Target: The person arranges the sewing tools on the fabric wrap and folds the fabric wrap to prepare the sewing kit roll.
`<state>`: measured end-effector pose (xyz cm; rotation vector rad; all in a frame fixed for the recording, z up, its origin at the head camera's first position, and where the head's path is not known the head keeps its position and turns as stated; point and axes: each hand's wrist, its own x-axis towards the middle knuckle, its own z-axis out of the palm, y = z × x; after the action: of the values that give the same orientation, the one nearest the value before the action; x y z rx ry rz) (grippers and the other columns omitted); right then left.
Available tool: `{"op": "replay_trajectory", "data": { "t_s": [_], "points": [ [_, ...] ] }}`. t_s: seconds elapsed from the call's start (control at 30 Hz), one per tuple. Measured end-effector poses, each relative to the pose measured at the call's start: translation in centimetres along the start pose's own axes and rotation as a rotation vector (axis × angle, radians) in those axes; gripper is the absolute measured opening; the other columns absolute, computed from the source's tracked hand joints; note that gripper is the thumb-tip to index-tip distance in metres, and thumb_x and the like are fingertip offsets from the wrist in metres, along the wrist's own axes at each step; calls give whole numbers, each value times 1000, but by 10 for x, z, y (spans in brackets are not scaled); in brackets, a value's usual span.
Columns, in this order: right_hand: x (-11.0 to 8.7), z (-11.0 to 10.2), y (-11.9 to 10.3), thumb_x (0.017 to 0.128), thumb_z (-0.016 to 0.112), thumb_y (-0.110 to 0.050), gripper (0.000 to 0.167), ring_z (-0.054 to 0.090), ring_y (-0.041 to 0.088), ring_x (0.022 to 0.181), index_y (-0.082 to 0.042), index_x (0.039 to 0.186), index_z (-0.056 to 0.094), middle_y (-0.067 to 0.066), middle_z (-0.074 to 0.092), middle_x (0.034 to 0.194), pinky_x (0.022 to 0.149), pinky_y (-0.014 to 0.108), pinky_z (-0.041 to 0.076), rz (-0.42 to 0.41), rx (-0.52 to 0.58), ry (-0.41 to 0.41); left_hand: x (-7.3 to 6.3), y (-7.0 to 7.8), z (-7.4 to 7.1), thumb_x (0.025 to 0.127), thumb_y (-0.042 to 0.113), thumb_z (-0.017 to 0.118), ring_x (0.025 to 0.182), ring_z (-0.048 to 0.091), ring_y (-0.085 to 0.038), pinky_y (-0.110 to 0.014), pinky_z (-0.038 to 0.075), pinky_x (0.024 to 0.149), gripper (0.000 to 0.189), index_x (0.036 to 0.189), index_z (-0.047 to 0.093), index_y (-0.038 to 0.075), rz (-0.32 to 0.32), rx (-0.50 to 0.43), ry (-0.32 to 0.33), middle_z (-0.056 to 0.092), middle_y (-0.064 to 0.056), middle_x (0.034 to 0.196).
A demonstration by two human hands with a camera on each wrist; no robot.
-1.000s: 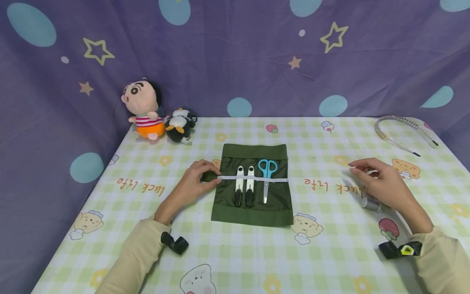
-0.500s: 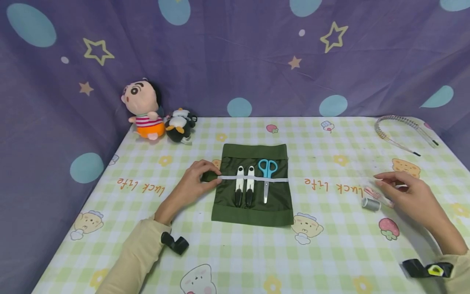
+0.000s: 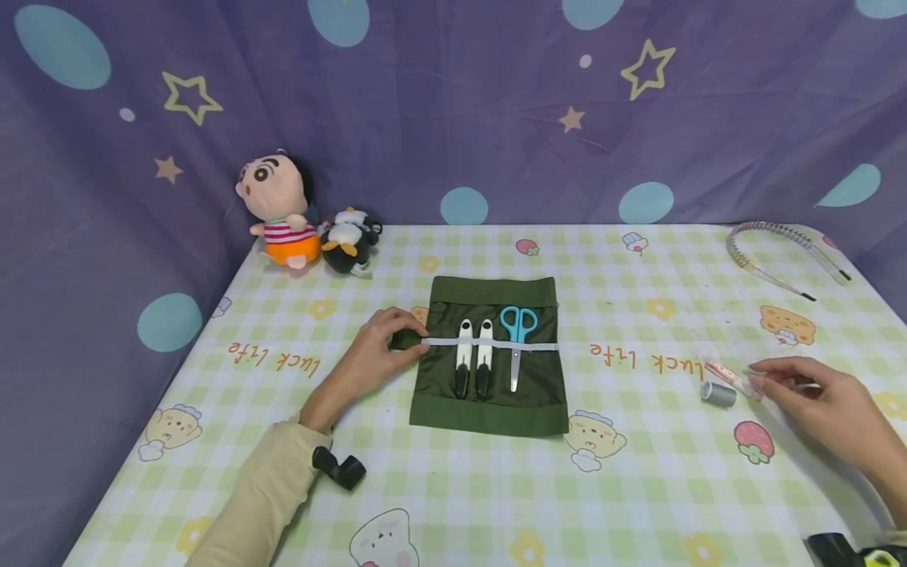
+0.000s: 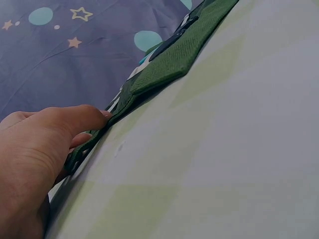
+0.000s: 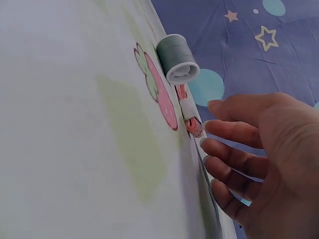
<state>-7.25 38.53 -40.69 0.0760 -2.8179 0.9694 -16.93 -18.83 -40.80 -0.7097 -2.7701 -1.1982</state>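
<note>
An olive-green fabric tool roll (image 3: 489,413) lies spread on the table. Under its white elastic band sit two slim white tools with black ends (image 3: 464,354) (image 3: 485,354) and blue-handled scissors (image 3: 515,370). My left hand (image 3: 372,354) pinches the roll's left edge between thumb and fingers, near the end of the band; the left wrist view shows the cloth (image 4: 164,69) from low down. At the right, my right hand (image 3: 829,398) has loosely bent, parted fingers, fingertips right at the end of a skein of pink-orange thread (image 5: 194,127) with a white paper wrap. A grey thread spool (image 5: 175,57) lies beside the skein.
Two plush toys, a striped-shirt figure (image 3: 286,228) and a black-and-white penguin (image 3: 347,244), sit at the back left. A beaded headband (image 3: 751,228) lies at the back right. A checked cloth (image 3: 283,472) covers the table, and a purple curtain (image 3: 397,118) hangs behind it.
My right hand has moved right and toward me, past the spool, to the near end of the thread skein, which it had covered. My left hand stays at the roll's edge.
</note>
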Motion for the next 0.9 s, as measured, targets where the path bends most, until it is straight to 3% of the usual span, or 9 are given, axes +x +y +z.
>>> {"op": "replay_trajectory", "data": {
  "t_s": [0.17,0.37,0.6,0.9],
  "points": [
    [-5,0,-1,98,75,-18,24,53,-14,80,-1,115,73,-27,64,92,65,8,44,52,-30,-32,0,0,0,94,22,80,116,53,-27,-53,44,100,15,108,75,18,2,2,-1,63,-3,123],
    [-8,1,-2,95,79,-19,28,54,-13,77,-1,115,72,-9,70,93,64,9,44,79,-47,-43,0,0,0,95,22,80,117,52,-28,-53,44,101,15,108,75,18,0,3,-1,63,-3,123],
    [-10,1,0,95,78,-14,25,55,-11,78,-1,115,71,-24,63,93,64,10,45,46,-32,-49,0,-1,0,95,22,79,116,53,-28,-52,44,100,15,108,74,17,12,5,1,63,-4,122],
    [-11,3,3,93,80,-13,21,51,-11,80,-3,109,72,-26,61,92,65,10,41,11,-41,-18,0,0,-1,94,21,80,116,53,-28,-53,44,101,15,107,75,17,14,0,3,64,-4,122]
  ]
}}
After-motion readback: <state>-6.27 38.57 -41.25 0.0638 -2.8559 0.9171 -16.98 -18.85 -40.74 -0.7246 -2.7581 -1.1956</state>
